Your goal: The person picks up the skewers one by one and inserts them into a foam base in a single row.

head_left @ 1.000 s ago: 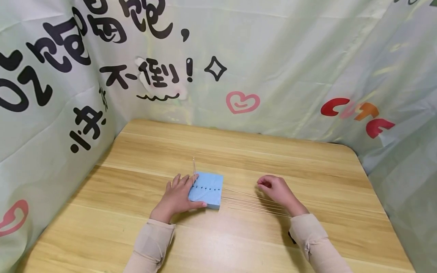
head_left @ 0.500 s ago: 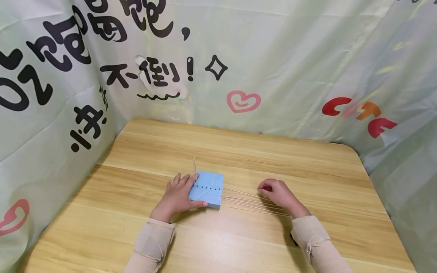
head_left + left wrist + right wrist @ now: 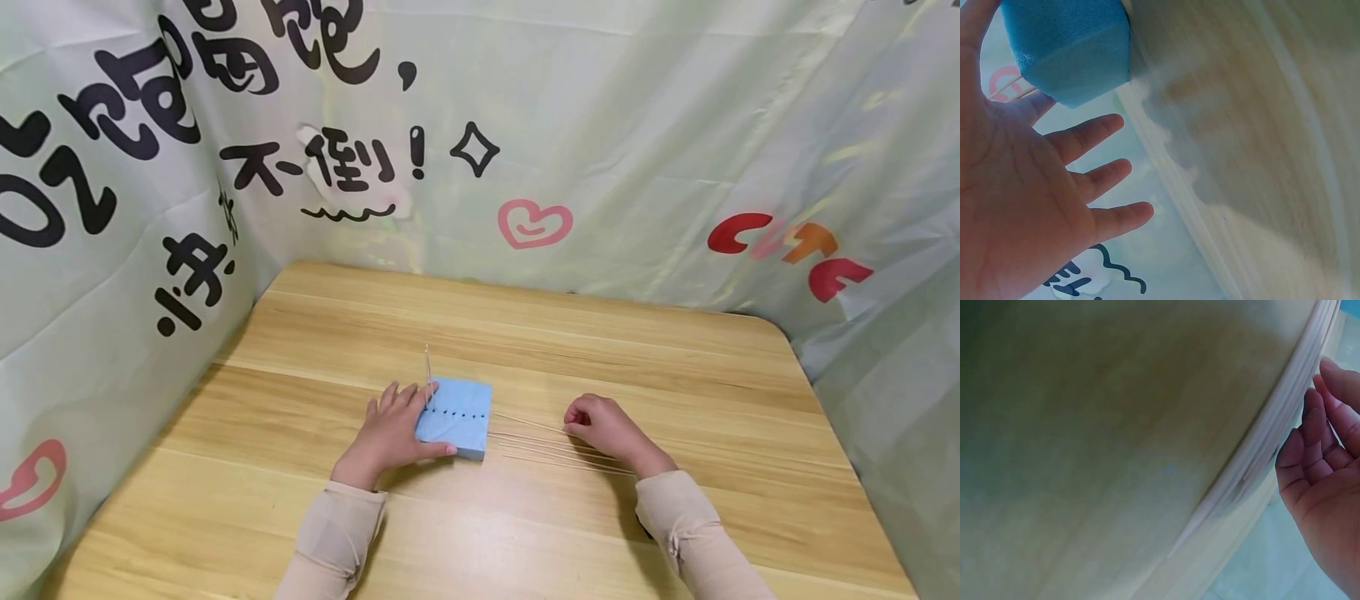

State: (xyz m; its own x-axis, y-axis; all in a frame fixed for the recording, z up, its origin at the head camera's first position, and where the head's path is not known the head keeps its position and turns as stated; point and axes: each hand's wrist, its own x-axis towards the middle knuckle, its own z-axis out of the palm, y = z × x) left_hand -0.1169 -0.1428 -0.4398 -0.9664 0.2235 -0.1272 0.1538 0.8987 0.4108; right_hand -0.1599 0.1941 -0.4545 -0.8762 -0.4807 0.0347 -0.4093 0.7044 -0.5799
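At three o'clock from blue block (image 3: 461, 425) on table (image 3: 705, 392), my right hand (image 3: 609, 427) has just dipped, curled fingertips now at farthest loose stick (image 3: 528, 422); can't tell if pinched. Reach seems nearly complete. Left hand (image 3: 390, 429), block's nine o'clock, grips it. Upright sticks (image 3: 428, 367) at eleven.

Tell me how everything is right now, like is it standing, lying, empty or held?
Blue block: flat on the table, held
Left hand: thumb and index finger holding the block, other fingers spread
Standing sticks: upright in the block
Holes right of them: empty
Loose sticks: lying beside the block
Right hand: fingers curled; can't tell if pinching a stick
Curtain: hanging, creased
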